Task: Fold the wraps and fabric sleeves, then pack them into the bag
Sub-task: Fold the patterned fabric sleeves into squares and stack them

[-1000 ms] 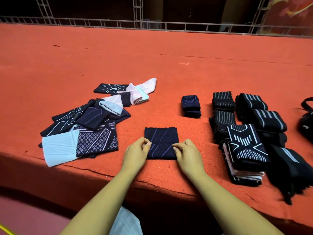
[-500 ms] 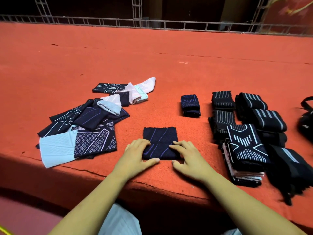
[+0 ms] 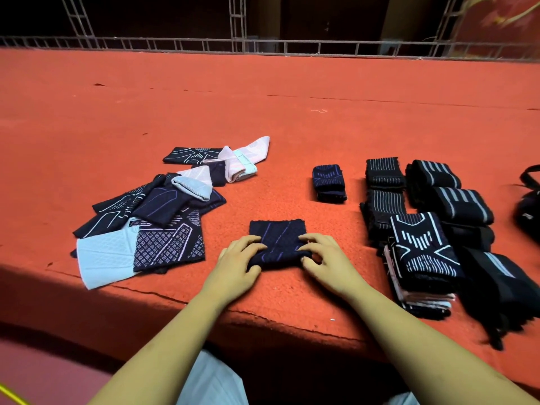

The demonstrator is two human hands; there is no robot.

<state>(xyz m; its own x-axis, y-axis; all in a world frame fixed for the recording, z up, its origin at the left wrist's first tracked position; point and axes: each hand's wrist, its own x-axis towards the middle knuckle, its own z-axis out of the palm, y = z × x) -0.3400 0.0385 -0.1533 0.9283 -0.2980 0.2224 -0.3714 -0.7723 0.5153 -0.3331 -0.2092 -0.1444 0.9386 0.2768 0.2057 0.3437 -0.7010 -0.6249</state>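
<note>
Now, lower centre: a person's left hand [image 3: 236, 267] and right hand [image 3: 327, 264] work a navy sleeve [image 3: 277, 233] that lies on the red worktop [image 3: 292, 112], close to its front lip.
Fingers: curled on both hands, the left-hand fingers [image 3: 248, 244] and the right-hand ones pinch the sleeve's near hem, which stands lifted in a small roll.
Step in hand: apparently a further fold, near hem carried toward the far edge.
Doing it well: raise both corners level, lay the hem square on the far edge, then press flat so the soft knit neither skews nor springs open.
Left of frame: an unfolded pile [image 3: 152, 223] of navy, pale blue and pink pieces waits.
Right of frame: folded stacks [image 3: 420, 249] stand in dark rows; a small folded piece [image 3: 328, 182] sits alone above the hands.
Right edge: a black bag [image 3: 530, 211], partly cut off, well apart from the hands; packing looks some way off.
</note>
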